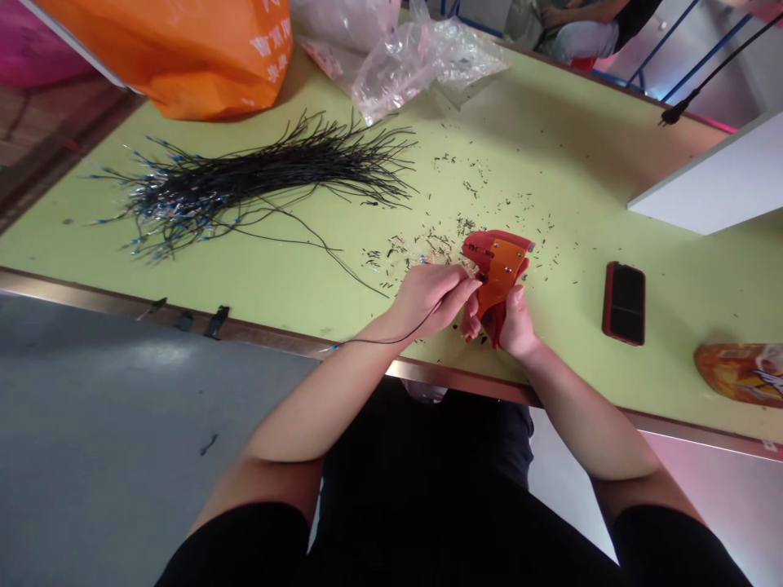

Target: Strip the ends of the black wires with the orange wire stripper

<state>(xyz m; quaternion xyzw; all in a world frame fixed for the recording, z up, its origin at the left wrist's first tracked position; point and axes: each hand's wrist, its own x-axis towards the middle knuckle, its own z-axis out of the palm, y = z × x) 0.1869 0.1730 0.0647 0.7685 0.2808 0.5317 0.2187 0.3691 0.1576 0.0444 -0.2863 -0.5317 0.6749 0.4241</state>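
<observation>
My right hand (512, 324) is wrapped round the handles of a red and orange wire stripper (502, 267), held above the table near its front edge. Beside the tool's jaws, my left hand (435, 295) pinches a thin black wire (391, 341). The wire trails back over my left forearm and has a blue tip at its far end. The wire's other end is hidden by my fingers and the tool. To the left lies a large bundle of black wires (263, 175), many with blue tips.
Small black and clear offcuts (437, 243) are scattered around the tool. A phone (625, 302) and an orange packet (743, 371) lie at the right. Behind are an orange bag (201, 57), clear plastic bags (397, 69) and a white panel (715, 175). A seated person is beyond the table.
</observation>
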